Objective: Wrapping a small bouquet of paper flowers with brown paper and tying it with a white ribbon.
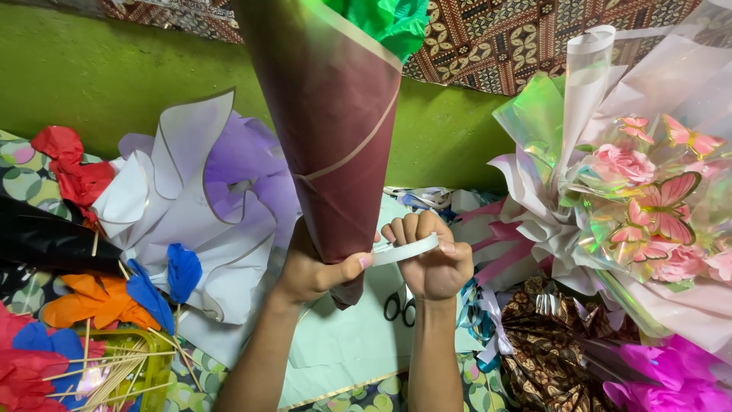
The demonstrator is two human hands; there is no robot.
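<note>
L hand (309,271) is closed round the narrow bottom of a maroon wrapping-paper cone (335,130) w/ a thin gold edge – thumb pressed flat on the paper's lower front, cone rising up and away from the hand, tilted a bit left at top. Green tissue paper (389,23) sticks out of the cone's wide mouth, well above both hands. R hand (433,263) is fisted just right of the cone tip, gripping a roll of white tape (408,249) – a strip runs from the roll across to the L thumb, touching the cone. Below, between the wrists, black-handled scissors (400,305) lie on a pale green sheet (343,343). Left of the L hand: white-and-lilac wrapped bouquet (206,198). Right of the R hand: pink rose bouquet w/ butterflies (648,214).
</note>
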